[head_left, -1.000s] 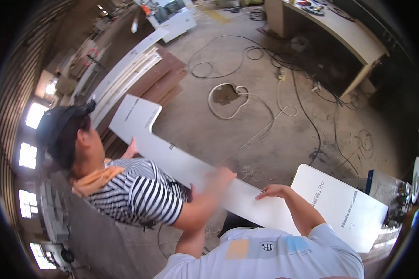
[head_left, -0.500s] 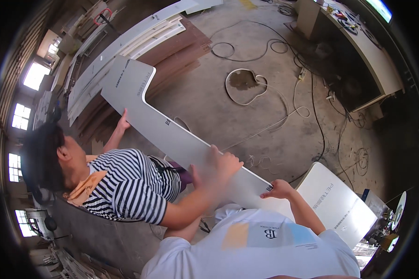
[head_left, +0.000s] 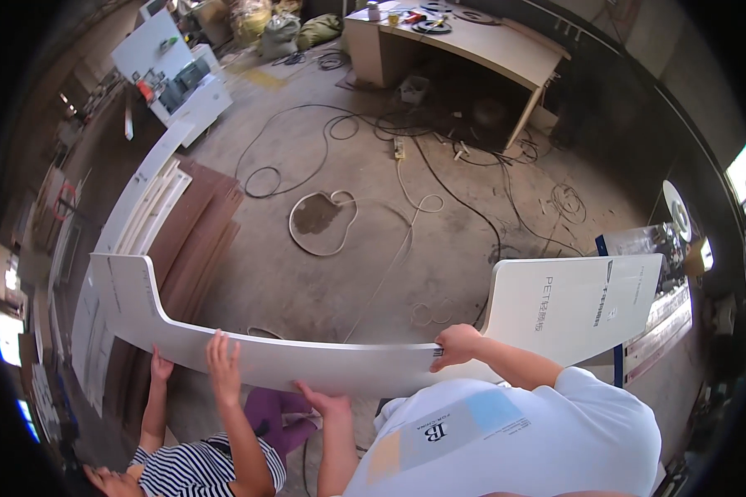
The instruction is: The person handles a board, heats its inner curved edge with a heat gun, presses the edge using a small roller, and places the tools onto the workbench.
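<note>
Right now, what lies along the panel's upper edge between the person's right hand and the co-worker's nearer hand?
In the head view, only bare white panel between the right hand and co-worker's nearer hand; the left hand is lower.

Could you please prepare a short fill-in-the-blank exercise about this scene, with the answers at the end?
1. The person's bare left hand is at the lower edge of the long white U-shaped panel, while the bare right hand grips its ____ edge.
2. The black-and-white shirt at the lower left is patterned with ____.
3. The stacked flat brown boards lie nearer the panel's ____ end than its right end.

Missing words: upper; stripes; left.
</note>
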The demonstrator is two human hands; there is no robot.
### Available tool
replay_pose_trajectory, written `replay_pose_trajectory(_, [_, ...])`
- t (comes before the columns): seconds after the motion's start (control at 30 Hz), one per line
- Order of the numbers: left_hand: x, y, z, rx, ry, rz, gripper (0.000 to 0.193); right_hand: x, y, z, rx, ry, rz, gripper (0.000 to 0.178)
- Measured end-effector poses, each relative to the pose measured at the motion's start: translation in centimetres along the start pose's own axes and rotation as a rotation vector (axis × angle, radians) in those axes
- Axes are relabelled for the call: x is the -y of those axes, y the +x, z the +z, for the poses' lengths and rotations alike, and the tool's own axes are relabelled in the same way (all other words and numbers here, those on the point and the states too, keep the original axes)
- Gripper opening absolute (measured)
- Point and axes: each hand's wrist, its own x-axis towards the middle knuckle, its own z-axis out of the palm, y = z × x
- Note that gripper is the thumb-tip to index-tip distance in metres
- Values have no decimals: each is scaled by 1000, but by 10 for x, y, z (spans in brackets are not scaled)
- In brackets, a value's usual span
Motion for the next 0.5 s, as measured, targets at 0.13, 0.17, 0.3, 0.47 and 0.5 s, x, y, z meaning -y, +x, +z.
replay_pose_trajectory(0.13, [-11,10,18,174,-4,-71,72,16,-11,-9,-47,21,48,57])
replay_pose_trajectory(0.17, [-15,14,22,214,34,-57,72,20,-13,-14,-72,27,58,57])
replay_pose_trajectory(0.3, [-22,41,33,213,33,-109,72,37,-20,-24,-79,69,131,56])
replay_pose_trajectory(0.47, [-17,77,56,323,136,-189,75,46,-25,-33,-177,132,193,55])
replay_pose_trajectory(0.5, [-15,82,61,305,128,-220,75,47,-28,-33,-188,150,206,54])
